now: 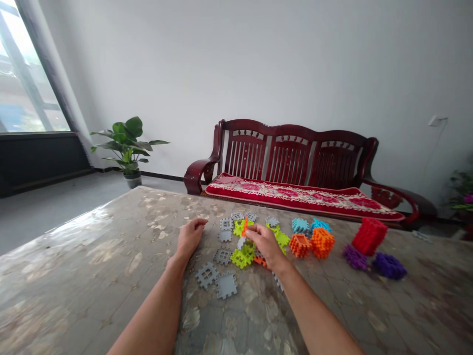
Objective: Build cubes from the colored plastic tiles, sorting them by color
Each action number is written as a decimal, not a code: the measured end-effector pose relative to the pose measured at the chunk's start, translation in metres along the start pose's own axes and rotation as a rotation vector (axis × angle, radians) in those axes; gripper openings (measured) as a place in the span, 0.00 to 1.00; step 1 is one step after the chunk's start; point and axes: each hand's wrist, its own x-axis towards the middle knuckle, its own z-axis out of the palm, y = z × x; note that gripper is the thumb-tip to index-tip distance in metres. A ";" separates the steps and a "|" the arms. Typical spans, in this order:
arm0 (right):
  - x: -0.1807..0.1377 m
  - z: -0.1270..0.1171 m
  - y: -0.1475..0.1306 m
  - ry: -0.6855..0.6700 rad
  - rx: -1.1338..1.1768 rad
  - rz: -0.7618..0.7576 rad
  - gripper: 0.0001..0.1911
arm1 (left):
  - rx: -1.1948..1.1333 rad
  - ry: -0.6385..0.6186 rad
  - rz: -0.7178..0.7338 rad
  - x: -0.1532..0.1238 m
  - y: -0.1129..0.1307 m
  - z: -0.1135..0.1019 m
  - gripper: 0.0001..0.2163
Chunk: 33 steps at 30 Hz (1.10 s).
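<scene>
My right hand (266,243) pinches an orange interlocking tile (246,225), seen nearly edge-on, above a cluster of tiles. Below it lie several lime-green tiles (242,258), and another orange tile (260,262) shows partly beneath the hand. To the left of this cluster are grey window-frame tiles (207,275) and a solid grey tile (226,285), flat on the table. My left hand (190,240) rests on the table left of the tiles, fingers loosely curled together with nothing visible in them. My right hand hides some pieces.
On the patterned table (111,256), orange stacks (322,242), light-blue tiles (300,226), a tall red stack (370,235) and purple stacks (389,265) stand to the right. Behind is a wooden bench (290,148) with a red cushion (288,192). A potted plant (127,140) stands back left.
</scene>
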 end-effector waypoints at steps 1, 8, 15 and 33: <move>-0.001 -0.010 0.000 0.004 0.075 0.077 0.15 | 0.045 -0.007 0.015 -0.001 0.001 0.000 0.13; -0.004 -0.071 0.013 0.039 -0.087 0.251 0.16 | 0.190 -0.052 0.025 -0.006 0.012 -0.004 0.14; -0.015 -0.078 0.036 0.185 -0.521 0.041 0.15 | 0.214 -0.042 0.042 -0.006 0.015 -0.006 0.13; -0.029 -0.050 0.039 0.115 -1.042 -0.072 0.23 | 0.274 -0.080 0.045 -0.003 0.013 -0.004 0.13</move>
